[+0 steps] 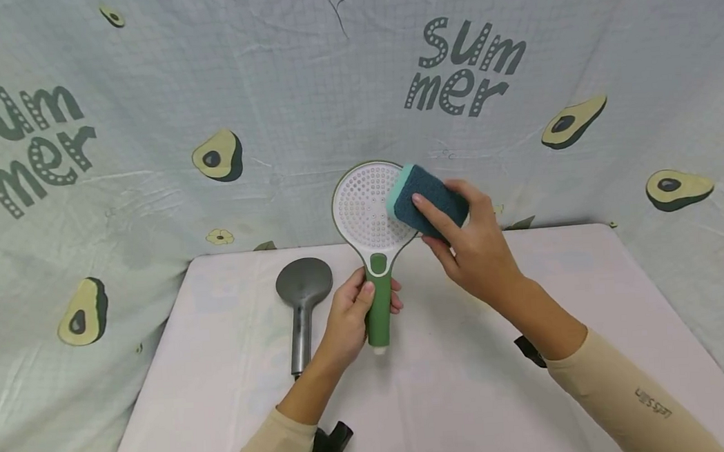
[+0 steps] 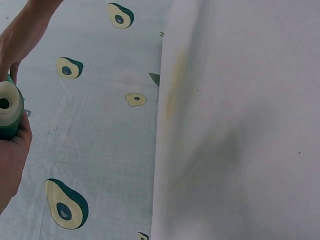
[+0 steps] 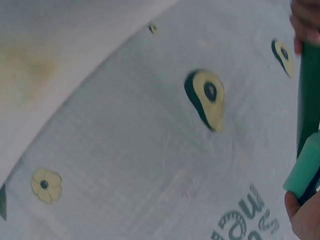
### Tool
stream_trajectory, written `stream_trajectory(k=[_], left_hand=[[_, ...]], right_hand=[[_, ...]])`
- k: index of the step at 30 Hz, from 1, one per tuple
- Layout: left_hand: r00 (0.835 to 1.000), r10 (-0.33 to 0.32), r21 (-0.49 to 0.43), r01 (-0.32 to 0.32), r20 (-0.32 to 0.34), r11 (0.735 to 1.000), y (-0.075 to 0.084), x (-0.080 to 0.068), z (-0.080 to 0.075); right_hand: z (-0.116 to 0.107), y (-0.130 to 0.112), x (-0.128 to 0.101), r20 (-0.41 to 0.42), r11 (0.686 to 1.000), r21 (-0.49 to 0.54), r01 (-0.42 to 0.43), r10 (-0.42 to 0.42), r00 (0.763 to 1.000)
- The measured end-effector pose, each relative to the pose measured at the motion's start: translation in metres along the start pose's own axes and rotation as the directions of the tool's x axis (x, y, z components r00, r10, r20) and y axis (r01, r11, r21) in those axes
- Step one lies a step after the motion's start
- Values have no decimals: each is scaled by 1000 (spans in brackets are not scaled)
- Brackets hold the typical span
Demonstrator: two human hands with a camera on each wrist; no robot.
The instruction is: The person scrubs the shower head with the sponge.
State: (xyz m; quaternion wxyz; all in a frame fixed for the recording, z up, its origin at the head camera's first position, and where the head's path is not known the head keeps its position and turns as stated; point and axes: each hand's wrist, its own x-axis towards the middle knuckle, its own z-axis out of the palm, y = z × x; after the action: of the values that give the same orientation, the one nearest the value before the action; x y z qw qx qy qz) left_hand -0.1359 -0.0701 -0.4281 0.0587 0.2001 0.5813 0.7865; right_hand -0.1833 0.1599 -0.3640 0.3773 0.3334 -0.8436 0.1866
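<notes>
Gripping | left hand (image 1: 346,311): showerhead (image 1: 370,205) by its handle (image 1: 379,318) | right hand (image 1: 478,246): sponge (image 1: 430,197) alongside

Avocado-print fabric backdrop (image 1: 305,105) behind a pale pink-white tabletop (image 1: 472,399)

We see pale grey-green cloth filling the background, lightly creased and printed with halved avocados (image 1: 217,157), yellow flowers (image 1: 219,237) and dark green "SUMMER" lettering (image 1: 464,67) split over two lines. Before it we find the tabletop, its far corners rounded and its sides spreading toward us. From the left wrist view we make out a faint yellowish patch (image 2: 176,85) near the table's edge. The light looks soft to us, casting blurred grey shadows (image 2: 225,145) across the surface.
</notes>
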Motion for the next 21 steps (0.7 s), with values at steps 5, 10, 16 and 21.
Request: stream_trajectory(k=[5,10,16,21], left_hand=[[1000,19,-55,-20,-12,998,2,3,-2],[1000,22,-55,-21,19,998,3,3,-5],[996,35,-121,-25,80,992,4,2,-3],[989,-25,-132,44,145,990,2,0,-1]], right_hand=[[20,-23,-22,65,985,18,170,-171,983],[21,-31,-25,90,971,-15,238,-236,968],[10,-13,-4,1,987,5,162,-162,987],[-3,5,16,-15,989,128,-69,71,997]])
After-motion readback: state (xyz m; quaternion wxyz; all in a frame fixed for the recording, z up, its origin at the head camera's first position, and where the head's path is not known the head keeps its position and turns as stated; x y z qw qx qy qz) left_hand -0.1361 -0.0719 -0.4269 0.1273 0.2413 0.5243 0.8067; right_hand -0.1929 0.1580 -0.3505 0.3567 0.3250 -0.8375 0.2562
